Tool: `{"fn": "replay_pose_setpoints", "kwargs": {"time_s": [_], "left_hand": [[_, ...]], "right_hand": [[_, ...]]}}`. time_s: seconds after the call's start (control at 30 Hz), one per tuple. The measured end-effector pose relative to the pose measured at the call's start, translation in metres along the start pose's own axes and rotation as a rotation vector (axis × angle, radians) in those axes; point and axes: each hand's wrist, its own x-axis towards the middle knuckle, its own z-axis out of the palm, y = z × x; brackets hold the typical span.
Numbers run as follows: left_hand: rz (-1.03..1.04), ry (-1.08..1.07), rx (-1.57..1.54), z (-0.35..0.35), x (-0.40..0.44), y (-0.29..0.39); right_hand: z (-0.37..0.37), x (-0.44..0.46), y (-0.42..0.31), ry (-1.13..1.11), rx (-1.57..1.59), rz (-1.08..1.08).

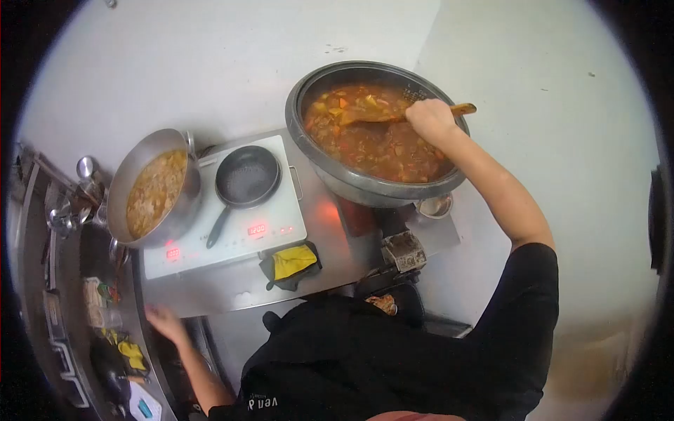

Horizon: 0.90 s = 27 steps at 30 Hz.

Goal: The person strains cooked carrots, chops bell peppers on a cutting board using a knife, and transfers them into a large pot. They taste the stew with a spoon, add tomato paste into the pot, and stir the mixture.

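My right hand [430,121] is closed around the handle of a wooden spatula [372,114]. The spatula's blade dips into a chunky reddish-brown stew [365,151] with orange and yellow pieces. This stew fills a large dark-rimmed pot [298,133]. My left hand [165,323] hangs by the counter's front left edge, slightly blurred, its fingers apart and nothing visible in them. Nearest to it is the steel counter [210,295].
On the white induction cooktop [203,252], with lit red digits, are a small black frying pan [247,177] and a steel pot [119,203] of brownish food. A yellow-and-black cloth [295,262] lies in front. Ladles [86,167] and utensils stand far left.
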Motion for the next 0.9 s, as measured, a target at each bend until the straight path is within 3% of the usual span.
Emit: {"fn": "replay_pose_setpoints", "kwargs": {"time_s": [0.07, 0.2, 0.27, 0.37, 0.47, 0.6, 0.67, 0.7, 0.77, 0.83, 0.9], "left_hand": [[0.179, -0.070, 0.069, 0.022, -0.046, 0.067], [0.233, -0.194, -0.015, 0.045, -0.089, 0.140], [0.258, -0.245, -0.051, 0.051, -0.097, 0.147], [0.236, -0.332, -0.064, 0.056, -0.106, 0.143], [0.199, -0.367, -0.097, 0.065, -0.117, 0.120], [0.170, -0.400, -0.096, 0.064, -0.124, 0.119], [0.169, -0.429, -0.165, 0.067, -0.124, 0.120], [0.158, -0.419, -0.165, 0.068, -0.123, 0.121], [0.171, -0.476, -0.190, 0.068, -0.120, 0.127], [0.198, -0.456, -0.199, 0.066, -0.116, 0.133], [0.217, -0.446, -0.237, 0.055, -0.110, 0.154]], "right_hand": [[0.014, 0.016, 0.014, -0.053, -0.002, 0.020], [0.054, 0.036, 0.044, -0.029, -0.066, 0.029], [0.066, 0.034, 0.060, -0.150, -0.047, 0.164], [0.061, 0.012, 0.083, -0.266, -0.090, 0.109], [0.007, -0.025, 0.070, -0.369, 0.020, 0.179], [-0.015, -0.045, 0.067, -0.325, 0.055, 0.133], [-0.038, -0.038, 0.060, -0.781, 0.371, 0.267], [-0.040, -0.036, 0.055, -0.777, 0.363, 0.255], [-0.037, -0.038, 0.042, -0.757, 0.704, 0.300], [-0.030, -0.028, 0.025, -0.744, 0.772, 0.369], [-0.016, -0.012, 0.010, -0.702, 0.770, 0.299]]}}
